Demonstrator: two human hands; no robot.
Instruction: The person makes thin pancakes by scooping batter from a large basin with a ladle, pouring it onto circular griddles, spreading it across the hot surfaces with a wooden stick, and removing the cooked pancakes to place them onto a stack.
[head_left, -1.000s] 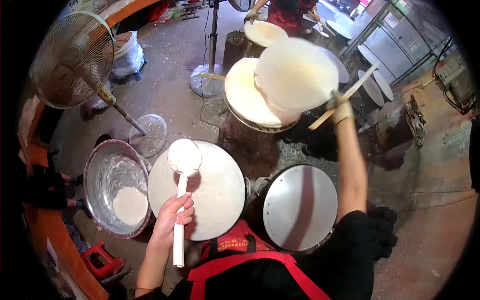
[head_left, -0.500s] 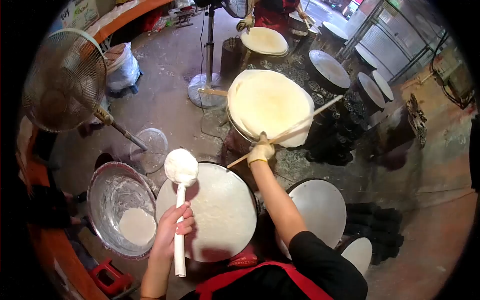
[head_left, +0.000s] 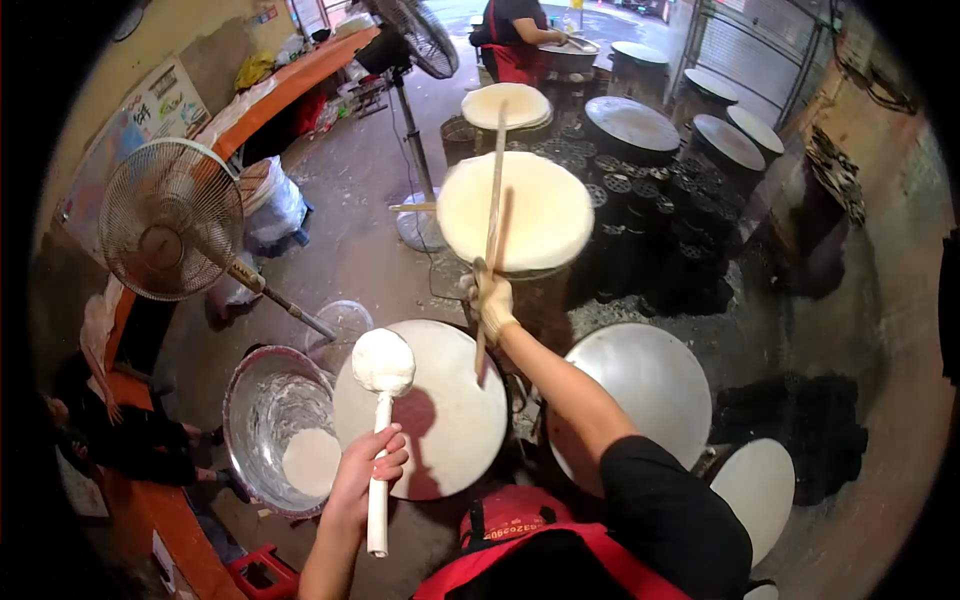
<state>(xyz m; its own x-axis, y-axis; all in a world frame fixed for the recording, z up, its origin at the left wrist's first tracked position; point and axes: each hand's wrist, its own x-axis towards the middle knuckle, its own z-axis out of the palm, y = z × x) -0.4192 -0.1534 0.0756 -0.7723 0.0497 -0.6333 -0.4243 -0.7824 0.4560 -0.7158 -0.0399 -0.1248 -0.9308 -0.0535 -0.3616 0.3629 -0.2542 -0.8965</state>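
Left hand: grip round white-handled tool, head raised, presumably to clear griddle | right hand: clasping wooden stick

A single camera on the person's head looks forward and steeply down, its wide round lens bending outer edges and leaving the corners black. The red apron enters at six o'clock, very near; the left grip is close at seven o'clock, the right grip about mid-dial. The near round plate, also toward seven, is seen almost from above, while a far plate at one o'clock flattens into an oval. The view reaches a distant co-worker at twelve and a standing fan past nine.
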